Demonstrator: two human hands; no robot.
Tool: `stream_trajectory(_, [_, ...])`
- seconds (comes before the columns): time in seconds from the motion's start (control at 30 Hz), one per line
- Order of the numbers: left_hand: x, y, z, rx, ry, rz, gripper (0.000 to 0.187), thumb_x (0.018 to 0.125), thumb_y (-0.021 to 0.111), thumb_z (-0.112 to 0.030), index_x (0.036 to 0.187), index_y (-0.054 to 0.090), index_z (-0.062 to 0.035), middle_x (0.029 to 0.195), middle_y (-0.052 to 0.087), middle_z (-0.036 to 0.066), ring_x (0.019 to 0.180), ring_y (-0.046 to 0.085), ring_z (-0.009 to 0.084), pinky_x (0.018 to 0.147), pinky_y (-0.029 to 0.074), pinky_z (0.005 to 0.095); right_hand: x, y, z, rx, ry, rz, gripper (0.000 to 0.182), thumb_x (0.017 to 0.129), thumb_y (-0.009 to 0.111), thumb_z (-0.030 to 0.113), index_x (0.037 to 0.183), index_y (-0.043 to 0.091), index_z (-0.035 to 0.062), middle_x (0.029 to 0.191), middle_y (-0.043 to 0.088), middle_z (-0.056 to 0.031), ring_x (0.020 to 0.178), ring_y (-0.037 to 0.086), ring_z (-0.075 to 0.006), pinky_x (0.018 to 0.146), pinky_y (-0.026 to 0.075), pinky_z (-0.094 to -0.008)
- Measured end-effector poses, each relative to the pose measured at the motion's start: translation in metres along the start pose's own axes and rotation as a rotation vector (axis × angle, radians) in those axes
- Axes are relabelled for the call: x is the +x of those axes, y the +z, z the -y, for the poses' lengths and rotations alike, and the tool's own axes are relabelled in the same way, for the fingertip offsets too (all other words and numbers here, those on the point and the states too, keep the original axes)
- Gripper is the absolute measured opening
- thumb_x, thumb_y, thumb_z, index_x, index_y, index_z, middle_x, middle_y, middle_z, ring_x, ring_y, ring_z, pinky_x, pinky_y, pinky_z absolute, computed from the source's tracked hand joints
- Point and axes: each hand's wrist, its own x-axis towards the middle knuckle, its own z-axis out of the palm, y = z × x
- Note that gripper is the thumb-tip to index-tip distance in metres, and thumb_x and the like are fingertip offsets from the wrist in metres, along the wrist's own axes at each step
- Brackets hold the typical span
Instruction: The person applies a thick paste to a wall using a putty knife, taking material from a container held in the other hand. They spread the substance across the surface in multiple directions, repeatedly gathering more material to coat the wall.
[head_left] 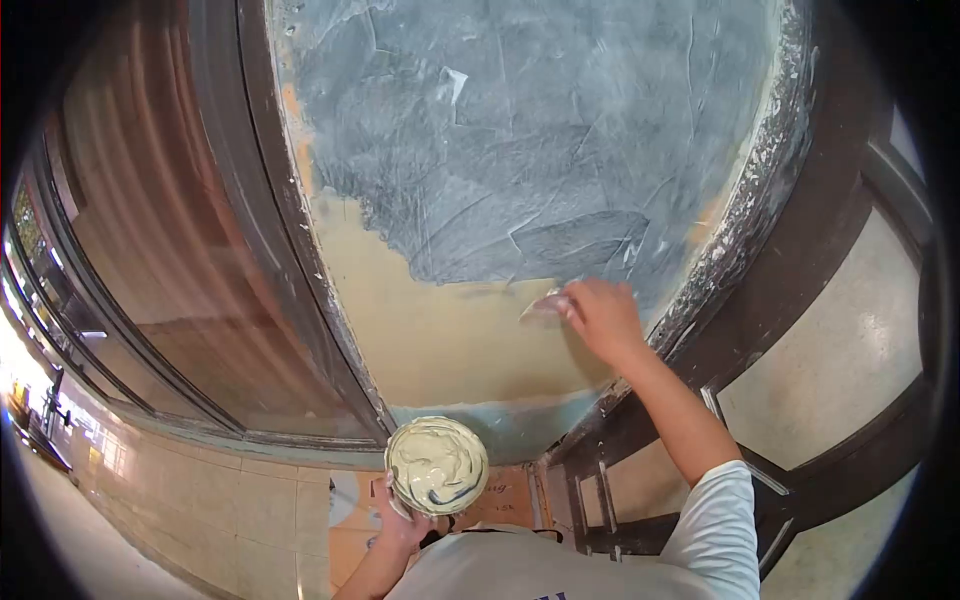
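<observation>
My left hand point(397, 528) is wrapped round the lower left side of a round tub point(486, 466), holding it low in front of the wall. Pale cream putty point(435, 458) with a few dark streaks fills the tub. In my right hand point(606, 322) is a putty knife point(543, 308), its blade against or very near the wall; the exact contact cannot be made out. A smooth cream coat point(440, 350) covers the lower part of the panel. Above it the wall point(520, 150) is grey-blue with scrape lines and a small pale flake point(456, 83).
A dark frame with glass point(230, 330) borders the panel at left. At right, a paint-spotted dark edge point(740, 220) meets a dark panelled door point(830, 340). Below lie a tiled floor point(220, 510) and an orange printed sheet point(515, 492).
</observation>
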Motion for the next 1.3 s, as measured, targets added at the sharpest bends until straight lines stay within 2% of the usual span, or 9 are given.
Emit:
stream_trajectory(0.1, [0.003,-0.001,-0.006,-0.016,0.005,0.013,0.063,0.087,0.042,-0.045,0.135,0.047,-0.0054,0.132,0.056,0.013,0.117,0.056,0.0297,0.101,0.047,0.0434,0.025,-0.049,0.0,0.112,0.193,-0.373,0.02,0.089,0.06,0.028,0.101,0.063,0.0118,0.091,0.064,-0.0068,0.088,0.061,-0.0287,0.075,0.039,-0.0454])
stream_trajectory(0.33, [0.001,-0.003,-0.018,-0.016,0.006,-0.015,0.059,0.089,0.04,-0.045,0.132,0.049,-0.0054,0.129,0.057,0.013,0.115,0.057,0.0295,0.099,0.047,0.0436,0.014,0.015,0.053,-0.046,-0.024,-0.044,0.02,0.085,0.064,0.027,0.102,0.063,0.0155,0.089,0.063,-0.0055,0.083,0.062,-0.0242,0.073,0.039,-0.0428])
stream_trajectory(0.4, [0.0,-0.01,-0.024,-0.01,-0.057,0.03,0.059,0.089,0.041,-0.045,0.132,0.049,-0.0052,0.129,0.057,0.013,0.116,0.057,0.0299,0.099,0.047,0.0434,0.034,-0.006,0.045,-0.085,-0.005,-0.103,0.02,0.086,0.064,0.028,0.103,0.063,0.0158,0.088,0.063,-0.0053,0.083,0.062,-0.0236,0.072,0.04,-0.0429])
stream_trajectory(0.47, [-0.002,-0.003,-0.029,0.028,-0.009,-0.021,0.061,0.087,0.043,-0.045,0.133,0.049,-0.0051,0.13,0.057,0.013,0.116,0.056,0.0303,0.1,0.046,0.0434,0.054,-0.049,0.043,0.128,0.149,-0.373,0.02,0.086,0.063,0.028,0.102,0.063,0.0155,0.086,0.062,-0.0052,0.082,0.062,-0.0249,0.072,0.041,-0.0433])
stream_trajectory(0.57, [-0.001,-0.01,-0.036,0.047,-0.04,0.003,0.063,0.085,0.044,-0.045,0.133,0.049,-0.0051,0.13,0.057,0.013,0.117,0.056,0.0305,0.1,0.046,0.0432,0.051,-0.064,0.057,0.054,0.155,-0.394,0.021,0.088,0.061,0.028,0.104,0.063,0.0153,0.087,0.062,-0.0056,0.08,0.062,-0.0266,0.072,0.042,-0.0442])
stream_trajectory(0.8, [0.01,-0.041,-0.037,0.048,0.038,0.028,0.063,0.088,0.043,-0.045,0.138,0.044,-0.0048,0.133,0.055,0.013,0.122,0.053,0.0307,0.104,0.042,0.0429,0.047,0.027,0.111,-0.102,-0.143,0.058,0.02,0.089,0.059,0.027,0.106,0.062,0.0181,0.088,0.063,-0.0076,0.074,0.063,-0.0293,0.073,0.046,-0.0442])
stream_trajectory(0.93, [0.011,-0.032,-0.044,0.049,0.005,-0.005,0.061,0.087,0.042,-0.043,0.134,0.048,-0.0052,0.129,0.057,0.013,0.115,0.058,0.0295,0.097,0.048,0.0418,0.109,-0.078,0.109,0.088,0.028,-0.335,0.018,0.09,0.057,0.023,0.105,0.062,0.0147,0.091,0.064,-0.0082,0.084,0.065,-0.0313,0.069,0.05,-0.0426])
stream_trajectory(1.03, [0.005,-0.027,-0.049,0.055,0.014,-0.097,0.059,0.087,0.04,-0.043,0.132,0.049,-0.0054,0.129,0.058,0.013,0.116,0.057,0.0293,0.099,0.046,0.0425,0.104,-0.104,0.105,0.248,0.108,-0.403,0.02,0.09,0.057,0.021,0.107,0.062,0.0122,0.094,0.065,-0.0091,0.086,0.063,-0.0337,0.072,0.051,-0.0423])
stream_trajectory(1.3, [0.008,-0.051,-0.068,0.036,0.034,-0.132,0.059,0.086,0.039,-0.043,0.131,0.051,-0.0051,0.128,0.058,0.012,0.116,0.056,0.0287,0.1,0.045,0.0432,-0.016,0.084,0.142,0.606,0.202,0.296,0.02,0.084,0.069,0.021,0.097,0.063,0.0082,0.079,0.065,-0.0149,0.071,0.063,-0.0338,0.065,0.049,-0.0412])
